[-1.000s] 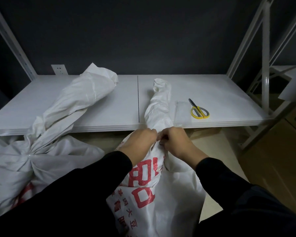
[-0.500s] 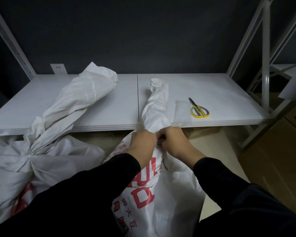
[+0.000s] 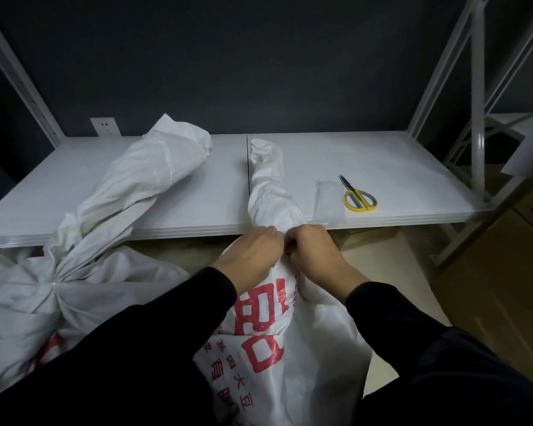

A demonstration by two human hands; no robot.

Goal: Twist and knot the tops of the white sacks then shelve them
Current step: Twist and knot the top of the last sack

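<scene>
Dark wall, white shelf; both hands had fingers clamped on the sack neck, twisted top lying straight away over the shelf edge.

- Wall: dark grey, matte, fills the view from 10 to 2 o'clock.
- Wall socket: white, on the wall at 10 o'clock, just above the shelf's back edge.
- Shelf: white board in two panels, seam running front to back near centre.
- Left upright: white perforated steel, 10 o'clock.
- Right upright: white post with diagonal bracing, 2 o'clock.
- Floor: pale beige, 4 o'clock, below the shelf.
- Cardboard boxes: brown, 3 to 4 o'clock, on the floor.
- Light: dim, even; faint sheen on the shelf.
</scene>
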